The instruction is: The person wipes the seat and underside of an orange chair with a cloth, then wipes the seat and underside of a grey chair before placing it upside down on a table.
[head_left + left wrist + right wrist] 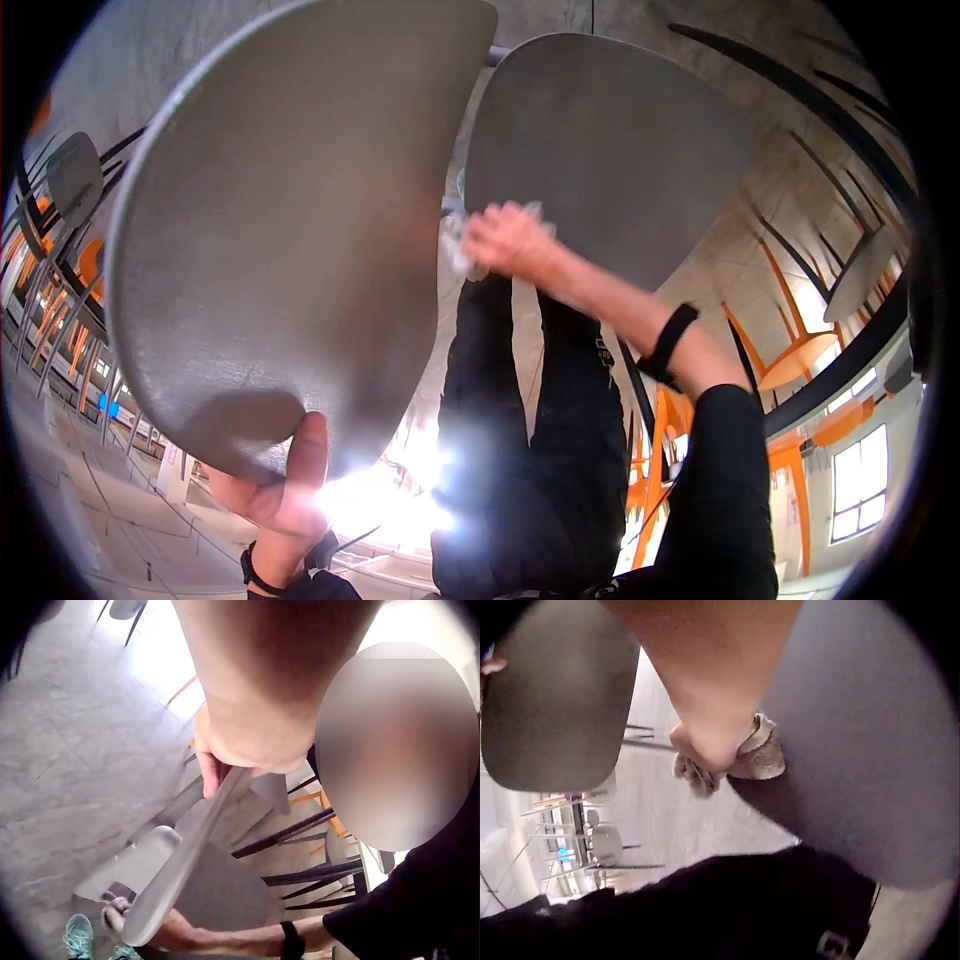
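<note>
A large grey chair panel (280,220) fills the left of the head view, and a second grey panel (600,140) lies to its right. My left hand (285,490) grips the lower edge of the left panel; the left wrist view shows the hand (255,739) holding that panel (176,870) by its edge. My right hand (510,240) holds a crumpled cloth (458,250) at the gap between the two panels. In the right wrist view the cloth (761,754) bunches out around the right hand (709,746), beside the edge of the right panel (855,735).
Orange chairs (800,360) and dark legs stand at the right. More chairs, one with a grey seat (75,175), are at the left. My legs (490,400) are below the panels. Grey floor (67,787) and a turquoise shoe (78,936) show in the left wrist view.
</note>
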Tool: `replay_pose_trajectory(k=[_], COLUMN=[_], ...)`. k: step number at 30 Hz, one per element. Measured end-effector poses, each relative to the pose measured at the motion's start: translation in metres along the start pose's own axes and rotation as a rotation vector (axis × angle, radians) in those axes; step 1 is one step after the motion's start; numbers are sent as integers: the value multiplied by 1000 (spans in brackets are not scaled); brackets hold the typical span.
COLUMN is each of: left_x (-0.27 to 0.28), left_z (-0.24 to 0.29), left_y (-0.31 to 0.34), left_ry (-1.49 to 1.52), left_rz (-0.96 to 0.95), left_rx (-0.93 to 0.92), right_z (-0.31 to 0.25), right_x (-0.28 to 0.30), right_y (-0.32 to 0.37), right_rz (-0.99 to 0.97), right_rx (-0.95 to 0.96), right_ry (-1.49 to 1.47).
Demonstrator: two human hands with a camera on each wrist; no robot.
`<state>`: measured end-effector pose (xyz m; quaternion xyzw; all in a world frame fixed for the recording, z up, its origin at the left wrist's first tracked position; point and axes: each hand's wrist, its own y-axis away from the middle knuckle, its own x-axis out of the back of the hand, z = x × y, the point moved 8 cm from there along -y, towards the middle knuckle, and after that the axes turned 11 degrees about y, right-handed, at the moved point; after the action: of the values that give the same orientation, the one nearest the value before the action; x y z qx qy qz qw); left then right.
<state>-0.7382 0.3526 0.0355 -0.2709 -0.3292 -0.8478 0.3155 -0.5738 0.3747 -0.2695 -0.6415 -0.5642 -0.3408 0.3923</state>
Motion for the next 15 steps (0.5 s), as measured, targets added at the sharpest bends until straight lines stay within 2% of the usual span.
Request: replay_pose_trajectory(k=[4, 6, 7, 9, 12, 13, 14, 15], left_x=[1, -2, -6, -9, -2, -1, 1, 1], left_z=[0, 5, 9, 12, 5, 5, 7, 8], left_y=[2, -4, -7, -12, -11, -10, -7, -2], left_ry=[71, 93, 79, 53, 113, 126, 138, 155], left_rz=[52, 64, 54, 37, 142, 179, 215, 249], left_rx=[45, 22, -2, -52, -7, 16, 41, 67], right_z=[138, 197, 218, 220, 191, 162, 125, 81], right_x=[78, 115, 123, 161, 98, 77, 51, 45], right_y=[-34, -37, -37, -42, -32, -26, -15, -1], right_rz=[104, 259, 174, 486, 263, 149, 113, 195], right_rx=[-215, -348, -458, -535, -460, -440, -327, -216], right_ry=[301, 364, 456, 375, 321, 294, 269, 251])
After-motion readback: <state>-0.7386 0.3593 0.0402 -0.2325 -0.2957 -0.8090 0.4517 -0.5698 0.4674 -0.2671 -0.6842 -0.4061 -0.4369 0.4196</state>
